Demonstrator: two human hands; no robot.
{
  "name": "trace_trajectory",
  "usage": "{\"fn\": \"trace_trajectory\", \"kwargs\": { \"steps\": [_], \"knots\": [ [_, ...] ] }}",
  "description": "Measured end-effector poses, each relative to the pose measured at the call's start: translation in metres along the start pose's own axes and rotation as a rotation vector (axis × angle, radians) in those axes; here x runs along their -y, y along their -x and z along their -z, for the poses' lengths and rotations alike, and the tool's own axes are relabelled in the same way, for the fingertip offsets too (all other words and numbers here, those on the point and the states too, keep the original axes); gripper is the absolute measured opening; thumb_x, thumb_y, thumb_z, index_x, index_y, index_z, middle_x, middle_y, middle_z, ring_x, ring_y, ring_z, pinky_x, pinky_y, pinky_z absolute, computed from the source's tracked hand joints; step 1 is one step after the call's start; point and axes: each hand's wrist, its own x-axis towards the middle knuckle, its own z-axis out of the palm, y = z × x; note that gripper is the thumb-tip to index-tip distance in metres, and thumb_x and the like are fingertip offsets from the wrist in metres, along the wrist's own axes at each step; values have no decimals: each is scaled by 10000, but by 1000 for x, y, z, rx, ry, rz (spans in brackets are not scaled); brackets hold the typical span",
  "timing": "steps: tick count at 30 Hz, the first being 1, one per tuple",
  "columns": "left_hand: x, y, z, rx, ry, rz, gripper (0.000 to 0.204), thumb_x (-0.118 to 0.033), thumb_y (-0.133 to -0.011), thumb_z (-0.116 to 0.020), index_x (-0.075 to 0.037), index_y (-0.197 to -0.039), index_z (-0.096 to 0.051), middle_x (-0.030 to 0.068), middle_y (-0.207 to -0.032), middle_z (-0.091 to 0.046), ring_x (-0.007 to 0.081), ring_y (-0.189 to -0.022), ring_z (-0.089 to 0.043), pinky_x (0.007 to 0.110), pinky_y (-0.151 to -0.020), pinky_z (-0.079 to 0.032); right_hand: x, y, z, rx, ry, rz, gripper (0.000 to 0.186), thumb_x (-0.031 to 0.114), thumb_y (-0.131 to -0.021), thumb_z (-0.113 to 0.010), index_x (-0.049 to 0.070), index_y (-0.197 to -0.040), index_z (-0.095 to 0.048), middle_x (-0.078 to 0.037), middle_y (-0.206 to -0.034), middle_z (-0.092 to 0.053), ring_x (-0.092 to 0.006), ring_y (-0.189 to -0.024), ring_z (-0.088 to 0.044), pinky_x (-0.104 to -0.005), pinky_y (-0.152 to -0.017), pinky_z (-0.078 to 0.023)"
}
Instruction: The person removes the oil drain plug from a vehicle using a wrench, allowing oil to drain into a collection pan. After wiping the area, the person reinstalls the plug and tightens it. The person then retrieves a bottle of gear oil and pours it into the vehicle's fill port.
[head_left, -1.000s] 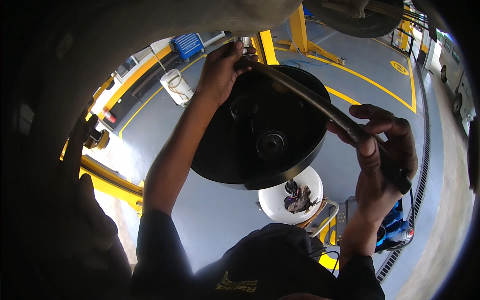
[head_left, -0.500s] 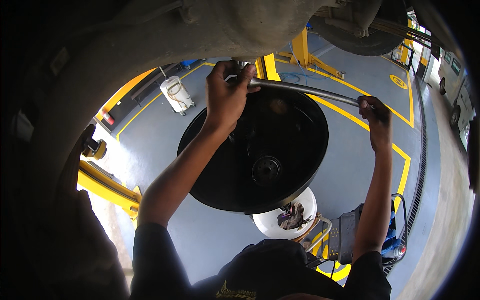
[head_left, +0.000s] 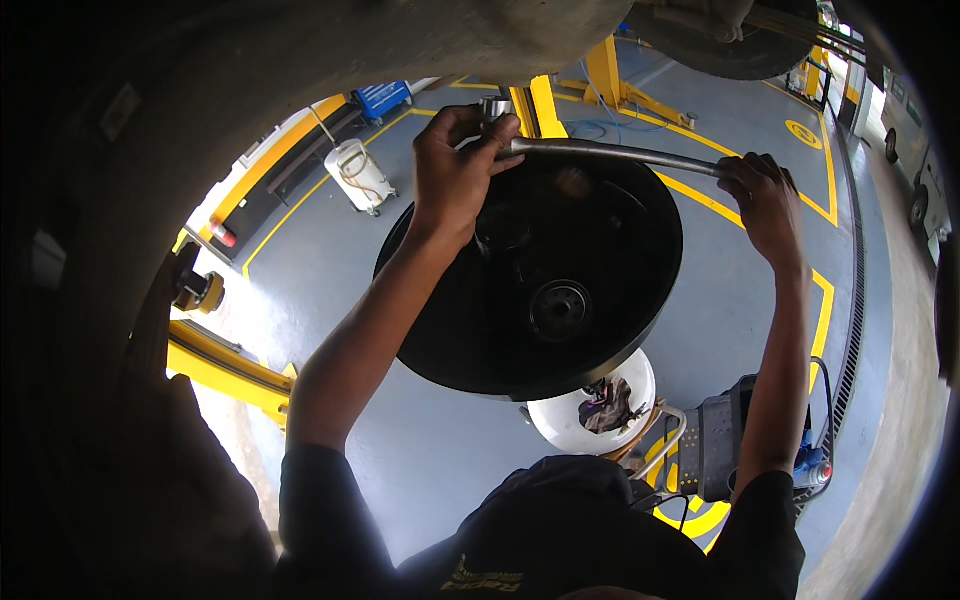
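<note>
Reaching up under the raised vehicle's underside (head_left: 330, 60), the left hand (head_left: 455, 170) is clenched around the socket end of a long metal wrench (head_left: 610, 153), where the tool meets a fitting overhead, while the right hand (head_left: 765, 200) is wrapped around the far end of the handle. The wrench runs nearly level between the two hands, just above the rim of a wide black drain pan (head_left: 540, 290) that sits below it. Beneath the pan's lower edge stands a white bucket (head_left: 570, 425) with rags inside, on the blue-grey floor (head_left: 300, 300) marked with yellow lines.
</note>
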Motion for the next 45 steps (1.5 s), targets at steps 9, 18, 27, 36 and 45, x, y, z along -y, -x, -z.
{"fn": "trace_trajectory", "kwargs": {
  "steps": [9,18,27,36,45],
  "knots": [
    [-6,-15,37,279,111,50,348,-273,-1012,-608,-26,-1258,-619,113,-1135,-708,178,-1050,-695,370,-894,-602,156,95,151,-330,336,190,257,147,-907,-728,73,-1151,-751,-73,-860,-748,-188,-803,-693,-284,-683,-552],
    [-31,8,12,445,484,127,478,-316,-1008,-613,21,-1333,-521,102,-1185,-624,173,-1007,-647,246,-768,-525,254,104,236,-483,-62,196,272,47,-750,-828,111,-1010,-780,-126,-1001,-693,-190,-770,-664,-253,-559,-530],
    [-24,42,-91,740,1005,334,536,-264,-996,-628,72,-1354,-412,112,-1062,-520,179,-1003,-515,246,-734,-487,251,114,244,-663,-398,624,262,178,-715,-672,-16,-888,-707,-121,-862,-637,-142,-641,-577,-239,-504,-452],
    [-52,36,-127,429,576,81,501,-344,-985,-642,58,-1271,-551,102,-1044,-623,171,-931,-607,243,-724,-518,114,141,285,-843,-316,330,263,155,-751,-750,31,-982,-719,-82,-892,-689,-174,-749,-643,-255,-544,-481],
    [-77,34,-125,107,172,-54,321,-231,-967,-697,-23,-1204,-635,135,-1092,-706,202,-1002,-692,339,-814,-579,-84,95,179,-216,-172,-134,188,183,-922,-680,55,-1060,-673,-91,-987,-668,-291,-896,-661,-432,-785,-545]
  ]
}}
